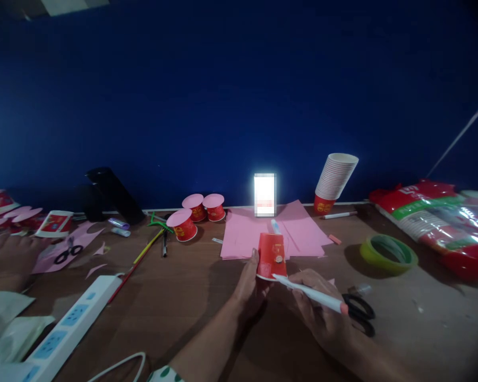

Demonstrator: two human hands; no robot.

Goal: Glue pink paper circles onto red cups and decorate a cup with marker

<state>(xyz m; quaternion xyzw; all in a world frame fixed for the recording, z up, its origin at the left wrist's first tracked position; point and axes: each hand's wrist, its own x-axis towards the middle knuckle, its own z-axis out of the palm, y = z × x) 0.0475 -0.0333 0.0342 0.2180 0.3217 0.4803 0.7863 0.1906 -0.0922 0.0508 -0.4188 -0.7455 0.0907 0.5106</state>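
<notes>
While the left hand (250,284) grips a red paper cup (271,255) upside down, the right hand (316,305) grips a white pen (308,292) against its rim.

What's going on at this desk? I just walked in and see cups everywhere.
A person's left hand holds a red paper cup upside down over pink paper sheets, while the right hand holds a white pen with its tip at the cup's rim. Black scissors lie beside that hand. Three pink-capped cups stand further back. Another person's hand rests at far left.
</notes>
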